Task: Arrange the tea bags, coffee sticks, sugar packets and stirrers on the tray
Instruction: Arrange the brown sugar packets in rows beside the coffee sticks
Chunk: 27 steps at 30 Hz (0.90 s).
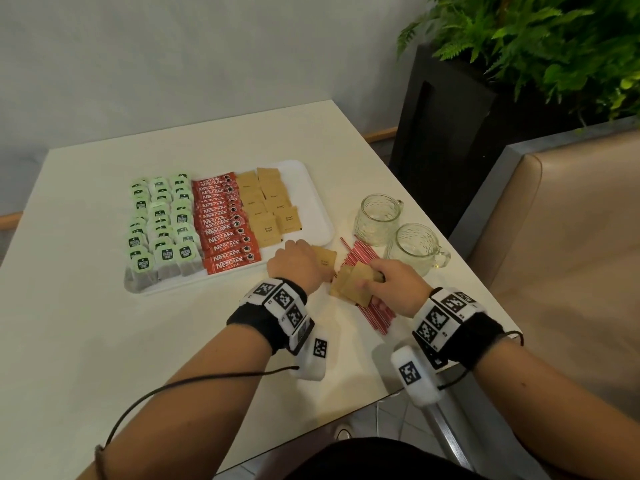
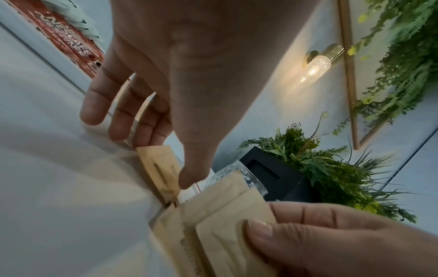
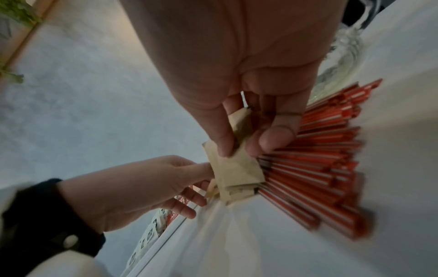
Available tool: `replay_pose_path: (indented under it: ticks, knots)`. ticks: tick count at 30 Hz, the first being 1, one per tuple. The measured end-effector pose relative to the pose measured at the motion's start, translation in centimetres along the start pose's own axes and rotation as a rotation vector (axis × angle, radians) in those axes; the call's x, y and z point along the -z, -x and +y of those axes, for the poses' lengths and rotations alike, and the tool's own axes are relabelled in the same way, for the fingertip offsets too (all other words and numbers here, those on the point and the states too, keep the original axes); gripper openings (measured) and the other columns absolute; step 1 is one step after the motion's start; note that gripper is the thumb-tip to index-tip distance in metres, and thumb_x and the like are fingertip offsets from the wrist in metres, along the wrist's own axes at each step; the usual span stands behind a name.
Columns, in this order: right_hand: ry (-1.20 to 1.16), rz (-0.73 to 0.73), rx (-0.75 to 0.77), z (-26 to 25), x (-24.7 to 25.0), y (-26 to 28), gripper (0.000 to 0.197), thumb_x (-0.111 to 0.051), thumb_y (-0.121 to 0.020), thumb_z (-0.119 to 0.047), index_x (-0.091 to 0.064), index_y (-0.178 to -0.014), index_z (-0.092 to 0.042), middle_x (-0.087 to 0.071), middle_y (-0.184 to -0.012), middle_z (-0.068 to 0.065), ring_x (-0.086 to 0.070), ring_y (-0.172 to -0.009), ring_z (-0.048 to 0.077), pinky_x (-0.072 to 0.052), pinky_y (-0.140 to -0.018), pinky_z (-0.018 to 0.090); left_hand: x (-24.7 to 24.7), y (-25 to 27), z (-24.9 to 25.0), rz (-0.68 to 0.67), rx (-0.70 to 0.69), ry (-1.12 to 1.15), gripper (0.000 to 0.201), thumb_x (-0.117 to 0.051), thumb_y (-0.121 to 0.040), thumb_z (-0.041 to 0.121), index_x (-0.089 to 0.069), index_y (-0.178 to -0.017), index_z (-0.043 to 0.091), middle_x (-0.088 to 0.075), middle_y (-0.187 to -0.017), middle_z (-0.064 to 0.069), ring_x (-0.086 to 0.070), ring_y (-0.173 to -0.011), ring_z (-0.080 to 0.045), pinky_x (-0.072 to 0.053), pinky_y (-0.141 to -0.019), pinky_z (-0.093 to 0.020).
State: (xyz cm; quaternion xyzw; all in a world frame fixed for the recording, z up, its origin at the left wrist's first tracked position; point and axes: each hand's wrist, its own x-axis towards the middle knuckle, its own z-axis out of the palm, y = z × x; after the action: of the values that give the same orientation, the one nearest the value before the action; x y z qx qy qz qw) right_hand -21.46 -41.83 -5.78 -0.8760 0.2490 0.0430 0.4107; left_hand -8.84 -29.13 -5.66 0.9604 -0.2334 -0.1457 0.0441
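Note:
A white tray (image 1: pixel 311 188) holds rows of green tea bags (image 1: pixel 161 223), red coffee sticks (image 1: pixel 225 223) and brown sugar packets (image 1: pixel 270 206). Just off the tray's near right corner, my left hand (image 1: pixel 304 259) pinches a single brown sugar packet (image 2: pixel 158 168) between thumb and fingers, low over the table. To its right, my right hand (image 1: pixel 389 282) grips a small stack of sugar packets (image 3: pixel 234 172) between thumb and fingers. That stack hangs over a pile of red-and-white stirrers (image 1: pixel 372 303) lying on the table beside the tray.
Two empty glass mugs (image 1: pixel 379 218) (image 1: pixel 414 249) stand right of the tray, behind the stirrers. A black planter (image 1: pixel 450 133) with ferns and a tan bench seat (image 1: pixel 571 237) border the white table (image 1: pixel 104 341) on the right.

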Motion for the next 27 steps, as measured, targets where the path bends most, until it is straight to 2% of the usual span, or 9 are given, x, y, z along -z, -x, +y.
replay_pose_path:
  ticks: [3,5,8,10,13,17,20,22,27]
  knots:
    - [0.025,-0.004,-0.005,-0.5,-0.1,-0.7,0.024,-0.063,-0.09,-0.022,-0.06,-0.096,0.001,-0.061,-0.079,0.018,-0.053,-0.064,0.02,-0.052,-0.065,0.038,-0.1,-0.5,0.3,0.041,-0.008,-0.042,0.065,-0.058,-0.088,0.06,-0.049,-0.126,0.007,-0.056,-0.125,-0.009,-0.058,-0.114,-0.026,-0.046,-0.085,-0.033]
    - [0.044,0.007,-0.022,-0.7,-0.3,-0.9,0.021,-0.064,-0.089,-0.023,-0.061,-0.092,-0.003,-0.059,-0.075,0.01,-0.054,-0.064,0.018,-0.052,-0.065,0.035,-0.2,-0.7,0.2,0.08,-0.029,-0.032,0.05,-0.059,-0.092,0.049,-0.052,-0.121,0.008,-0.059,-0.122,-0.008,-0.059,-0.112,-0.025,-0.045,-0.08,-0.033]
    - [0.013,0.028,-0.055,-1.5,-0.4,-1.4,0.022,-0.063,-0.09,-0.018,-0.06,-0.095,0.004,-0.064,-0.075,0.013,-0.056,-0.058,0.016,-0.051,-0.06,0.031,0.2,-0.8,-1.2,0.093,-0.107,0.059,0.024,-0.052,-0.097,0.026,-0.051,-0.115,0.009,-0.062,-0.114,-0.008,-0.062,-0.103,-0.027,-0.04,-0.072,-0.033]
    - [-0.062,-0.006,-0.059,-2.5,-0.3,-1.7,0.023,-0.061,-0.092,-0.016,-0.059,-0.095,0.007,-0.066,-0.074,0.014,-0.06,-0.056,0.015,-0.053,-0.059,0.03,1.0,-0.7,-2.7,0.053,-0.191,0.198,0.011,-0.048,-0.095,0.011,-0.052,-0.105,0.01,-0.065,-0.105,-0.01,-0.064,-0.095,-0.029,-0.04,-0.068,-0.032]
    - [-0.156,-0.081,-0.026,-4.5,-0.4,-2.3,0.02,-0.064,-0.092,-0.017,-0.063,-0.092,0.003,-0.065,-0.071,0.012,-0.061,-0.058,0.015,-0.054,-0.062,0.031,2.3,-0.5,-5.4,-0.112,-0.254,0.438,0.019,-0.042,-0.09,-0.001,-0.048,-0.086,0.017,-0.065,-0.099,-0.008,-0.065,-0.094,-0.027,-0.044,-0.069,-0.034]
    - [-0.109,-0.129,0.002,-6.4,-1.3,-3.2,0.016,-0.066,-0.09,-0.02,-0.064,-0.079,-0.009,-0.064,-0.065,0.004,-0.06,-0.06,0.018,-0.054,-0.064,0.035,3.2,-0.5,-8.2,-0.27,-0.242,0.545,0.025,-0.042,-0.088,-0.002,-0.044,-0.077,0.021,-0.071,-0.094,-0.004,-0.069,-0.093,-0.025,-0.045,-0.059,-0.029]
    - [-0.086,-0.111,0.037,-6.8,-2.5,-3.6,0.014,-0.067,-0.088,-0.026,-0.065,-0.081,-0.013,-0.067,-0.066,0.003,-0.065,-0.062,0.023,-0.056,-0.07,0.043,3.6,0.2,-9.1,-0.28,-0.283,0.526,0.02,-0.048,-0.087,0.005,-0.044,-0.075,0.02,-0.061,-0.086,-0.006,-0.064,-0.087,-0.03,-0.054,-0.069,-0.043]
    - [-0.122,-0.081,0.046,-6.9,-3.0,-3.7,0.012,-0.066,-0.088,-0.025,-0.065,-0.083,-0.014,-0.069,-0.068,0.006,-0.068,-0.066,0.027,-0.058,-0.072,0.045,3.3,0.5,-9.5,-0.291,-0.296,0.543,0.021,-0.055,-0.09,0.012,-0.044,-0.074,0.019,-0.057,-0.083,-0.006,-0.06,-0.076,-0.025,-0.058,-0.068,-0.042]
    - [-0.29,-0.083,-0.013,-7.3,-3.4,-3.2,0.01,-0.062,-0.092,-0.012,-0.064,-0.096,-0.002,-0.065,-0.073,0.017,-0.064,-0.063,0.023,-0.059,-0.064,0.034,2.5,0.3,-10.6,-0.159,-0.419,0.429,0.033,-0.062,-0.093,0.026,-0.039,-0.071,0.022,-0.052,-0.081,-0.003,-0.05,-0.074,-0.021,-0.041,-0.066,-0.035]
